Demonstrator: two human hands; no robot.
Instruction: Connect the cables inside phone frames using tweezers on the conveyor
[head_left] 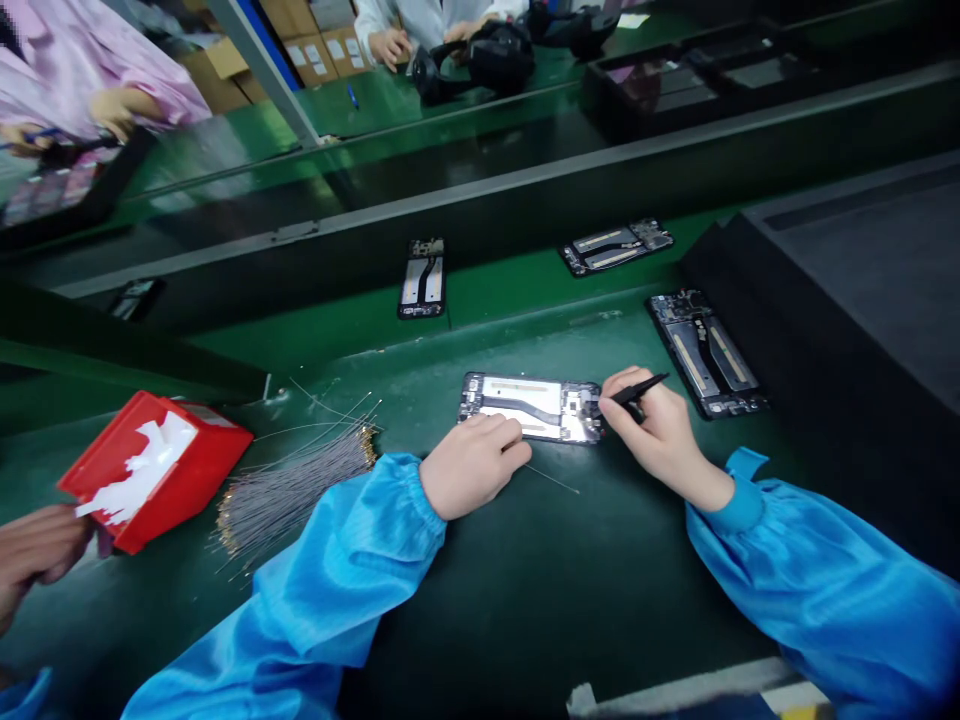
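On the green tabletop [517,590], straight ahead of the person, lies an opened phone [536,396], its inner side facing up and its long sides running roughly left to right. Its dark frame borders a bright, silvery-white panel, which catches the light strongly. Two pale strips [517,387] run lengthwise along that panel, and a dark ribbon cable [529,410] curves between them toward the right end. There a circuit board [579,412] shows light metallic patches among darker parts; at the left end, small components crowd a narrow black band. The left hand [476,462] rests over the phone's near edge with its fingers bent, covering part of the lower strip; whether it grips the phone or only steadies it, I cannot tell. The right hand [667,440] is closed around a slim black tool [637,392] at the board end, though its working tip is too hard to make out. A thin wire [553,480] lies just beside the left hand. Farther left is a bundle of grey wires [300,490] with gold-coloured ends, and to the right another opened phone [709,355] lies at a slant.
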